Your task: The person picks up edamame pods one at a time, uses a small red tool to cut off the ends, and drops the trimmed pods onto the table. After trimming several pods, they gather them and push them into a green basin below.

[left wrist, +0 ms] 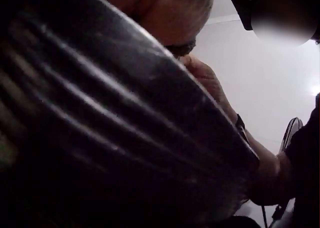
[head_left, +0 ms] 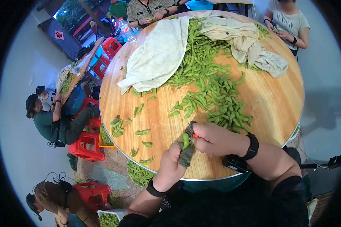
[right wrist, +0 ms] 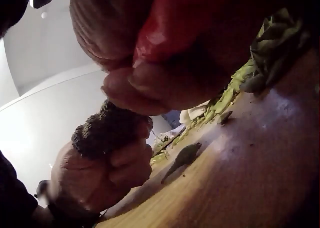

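A green soybean pod (head_left: 186,140) stands upright between my two hands over the near edge of the table. My left hand (head_left: 170,162), with a dark grey knitted cover (head_left: 186,157) on its fingers, pinches the pod under the thumb. Close beside it, my right hand (head_left: 214,138) grips a small red tool (right wrist: 157,40), mostly hidden by the fingers. A dark glossy surface (left wrist: 115,98) fills much of the left wrist view and hides the left fingertips there.
The round wooden table (head_left: 151,117) carries a heap of soybean pods (head_left: 201,56), loose pods (head_left: 142,132) and white cloths (head_left: 159,53). A black device (head_left: 234,163) lies by my right forearm. Red stools (head_left: 86,145) and a seated person (head_left: 51,123) are at left.
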A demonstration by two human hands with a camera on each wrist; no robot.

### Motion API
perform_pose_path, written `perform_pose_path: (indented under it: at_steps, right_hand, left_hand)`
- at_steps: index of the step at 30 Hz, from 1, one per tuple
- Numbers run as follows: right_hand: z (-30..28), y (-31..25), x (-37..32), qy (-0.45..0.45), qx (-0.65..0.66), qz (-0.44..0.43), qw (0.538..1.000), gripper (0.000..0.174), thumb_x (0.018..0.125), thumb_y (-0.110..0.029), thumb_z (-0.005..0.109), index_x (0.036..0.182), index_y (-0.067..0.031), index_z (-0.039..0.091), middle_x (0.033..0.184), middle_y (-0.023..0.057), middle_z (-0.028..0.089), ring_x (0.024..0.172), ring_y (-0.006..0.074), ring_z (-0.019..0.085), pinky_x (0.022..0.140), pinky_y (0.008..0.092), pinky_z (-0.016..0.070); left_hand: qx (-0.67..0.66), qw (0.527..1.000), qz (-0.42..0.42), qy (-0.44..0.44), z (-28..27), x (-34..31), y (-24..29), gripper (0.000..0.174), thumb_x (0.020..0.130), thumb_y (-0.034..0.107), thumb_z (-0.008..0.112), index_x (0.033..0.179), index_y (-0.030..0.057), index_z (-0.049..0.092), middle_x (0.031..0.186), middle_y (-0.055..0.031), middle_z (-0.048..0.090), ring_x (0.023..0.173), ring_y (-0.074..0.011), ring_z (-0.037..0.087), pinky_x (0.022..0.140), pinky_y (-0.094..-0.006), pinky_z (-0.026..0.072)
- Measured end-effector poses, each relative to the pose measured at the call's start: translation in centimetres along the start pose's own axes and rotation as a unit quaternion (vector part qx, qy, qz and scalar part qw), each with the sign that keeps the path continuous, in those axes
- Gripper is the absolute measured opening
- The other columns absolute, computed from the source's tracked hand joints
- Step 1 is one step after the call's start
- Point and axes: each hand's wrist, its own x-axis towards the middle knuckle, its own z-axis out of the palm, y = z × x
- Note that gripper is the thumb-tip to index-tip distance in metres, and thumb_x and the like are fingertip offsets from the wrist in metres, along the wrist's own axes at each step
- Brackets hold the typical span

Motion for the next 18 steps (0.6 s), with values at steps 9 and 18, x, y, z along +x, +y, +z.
perform_pose_path:
  at_steps: [9,18]
  right_hand:
    - [0.3,-0.4,-0.3,-0.005,0.052,0.059,0.997,0.012,0.082,-0.01,0.043,0.088,0.0001,0.041,0.059,0.0175,0.051,0.05,0.0316,0.054,0.047,0.0396,0.0409]
    - [0.2,-1.0,-0.4,-0.1,0.336,0.108,0.93,0.01,0.087,-0.012,0.043,0.094,-0.0086,0.048,0.063,0.0018,0.051,0.049,0.0092,0.051,0.044,0.0222,0.0407]
  left_hand:
    - [0.182,0.977,0.107,0.027,0.3,0.2,0.9,0.014,0.076,0.003,0.064,0.083,0.0014,0.052,0.073,-0.0152,0.054,0.066,-0.0344,0.056,0.058,-0.0375,0.0455]
    - [-0.33,0.913,-0.233,-0.064,-1.4,-1.4,1.0,0.011,0.088,0.013,0.059,0.097,0.009,0.064,0.088,-0.0045,0.065,0.072,-0.0206,0.059,0.069,-0.0249,0.046]
